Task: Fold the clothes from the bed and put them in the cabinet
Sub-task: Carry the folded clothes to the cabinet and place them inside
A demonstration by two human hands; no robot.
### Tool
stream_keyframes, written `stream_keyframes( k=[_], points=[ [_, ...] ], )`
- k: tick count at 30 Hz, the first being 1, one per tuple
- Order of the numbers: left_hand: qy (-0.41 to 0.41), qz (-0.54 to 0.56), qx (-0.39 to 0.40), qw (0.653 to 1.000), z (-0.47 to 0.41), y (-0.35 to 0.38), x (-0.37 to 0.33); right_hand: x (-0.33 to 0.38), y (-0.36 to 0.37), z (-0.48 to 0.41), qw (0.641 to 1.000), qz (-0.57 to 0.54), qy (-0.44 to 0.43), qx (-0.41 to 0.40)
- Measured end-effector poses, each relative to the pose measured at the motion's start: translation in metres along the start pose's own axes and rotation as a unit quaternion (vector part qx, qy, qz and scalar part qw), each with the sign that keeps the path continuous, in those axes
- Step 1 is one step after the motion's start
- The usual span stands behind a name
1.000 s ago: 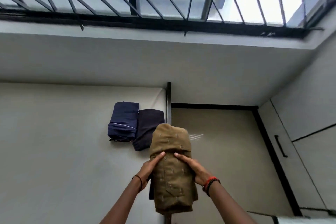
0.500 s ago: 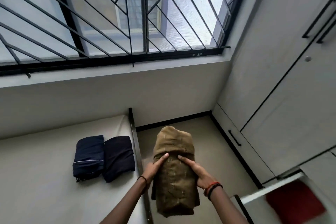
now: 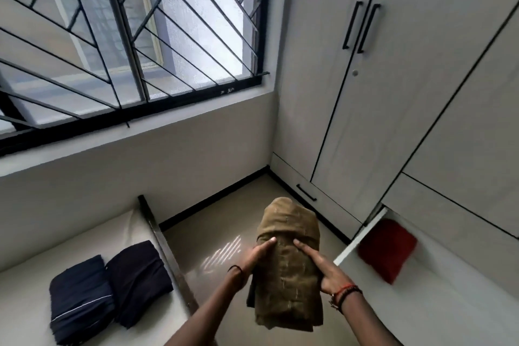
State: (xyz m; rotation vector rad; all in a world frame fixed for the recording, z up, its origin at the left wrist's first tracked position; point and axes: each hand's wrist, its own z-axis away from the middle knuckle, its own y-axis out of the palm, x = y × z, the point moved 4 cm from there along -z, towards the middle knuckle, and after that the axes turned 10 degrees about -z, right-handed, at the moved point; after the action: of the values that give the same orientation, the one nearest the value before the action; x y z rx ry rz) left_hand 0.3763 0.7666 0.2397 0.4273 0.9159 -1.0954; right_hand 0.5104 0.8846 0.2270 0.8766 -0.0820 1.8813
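- Cabinet [image 3: 421, 98]: pale tall doors with thin black edges fill the right side of the room. Two long black handles sit side by side on the upper doors, and a short one sits on a low drawer near the corner. At its lower right a white panel [image 3: 362, 236] stands open.
- Window [image 3: 126, 36]: a black frame with a slanted metal grille, set in the wall above the bed.
- Bed [image 3: 25, 284]: a pale mattress at the lower left, with a dark rail along the edge that faces the floor [image 3: 213, 233].
- Folded brown garment [image 3: 289, 275]: an olive-brown bundle with faint light flecks, held upright in the air over the floor, between the bed and the open part of the cabinet.
- Navy garment [image 3: 78, 303] and black garment [image 3: 137, 281]: both folded, lying on the mattress and touching each other.
- Red cloth [image 3: 384, 250]: lies inside the open compartment, blurred.
- Left hand [image 3: 252, 258] and right hand [image 3: 328, 272]: the hands clasp the brown bundle from either side, thumbs laid across its front, the other fingers hidden behind it.
- Black band [image 3: 236, 268] on the left wrist; red and dark beads [image 3: 346, 292] on the right.
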Motion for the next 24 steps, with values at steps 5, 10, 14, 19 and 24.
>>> stream_keyframes(
  k=[5,10,14,19,24],
  points=[
    [-0.007,-0.037,0.062,0.997,-0.013,0.062,-0.023,0.015,-0.064,0.025,0.996,-0.064,-0.035,-0.048],
    [-0.006,-0.059,0.105,0.993,-0.034,0.126,-0.044,0.03,-0.125,0.043,0.989,-0.107,-0.069,-0.07],
    [-0.004,-0.097,0.147,0.984,-0.052,0.193,-0.061,0.044,-0.19,0.055,0.98,-0.141,-0.09,-0.109],
    [-0.018,-0.136,0.179,0.974,-0.064,0.271,-0.085,0.057,-0.265,0.065,0.969,-0.19,-0.086,-0.134],
    [-0.018,-0.14,0.222,0.965,-0.09,0.354,-0.098,0.066,-0.352,0.065,0.958,-0.199,-0.081,-0.19]
  ],
)
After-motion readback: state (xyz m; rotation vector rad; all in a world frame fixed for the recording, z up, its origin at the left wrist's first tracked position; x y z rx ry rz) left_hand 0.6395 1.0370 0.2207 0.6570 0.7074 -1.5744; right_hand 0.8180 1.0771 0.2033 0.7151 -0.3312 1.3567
